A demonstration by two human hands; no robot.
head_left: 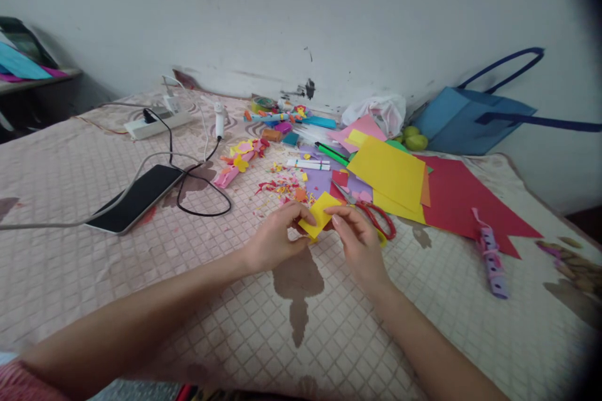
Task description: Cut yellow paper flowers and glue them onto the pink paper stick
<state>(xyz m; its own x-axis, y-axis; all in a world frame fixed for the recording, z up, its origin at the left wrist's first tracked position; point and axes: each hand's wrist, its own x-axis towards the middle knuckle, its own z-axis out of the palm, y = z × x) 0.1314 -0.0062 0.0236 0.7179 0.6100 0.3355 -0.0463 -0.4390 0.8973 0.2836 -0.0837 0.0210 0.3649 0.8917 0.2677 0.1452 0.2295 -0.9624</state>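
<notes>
A small square of yellow paper (320, 216) is held between both hands above the table's near middle. My left hand (281, 232) grips its left side, fingers behind and thumb below. On the opposite side, my right hand (360, 239) pinches the upper right edge between thumb and fingers. Red-handled scissors (376, 216) lie just beyond my right hand, partly hidden by it. Past the yellow square are scattered paper scraps (286, 188) and a purple sheet (317, 178) with small cut pieces on it.
Yellow sheets (390, 169) and red sheets (456, 194) lie to the right, near a blue bag (470, 119). A purple paper roll (491, 263) sits at far right. To the left are a phone (138, 197), cables and a power strip (160, 125). Decorated pink paper (239, 160) lies mid-table.
</notes>
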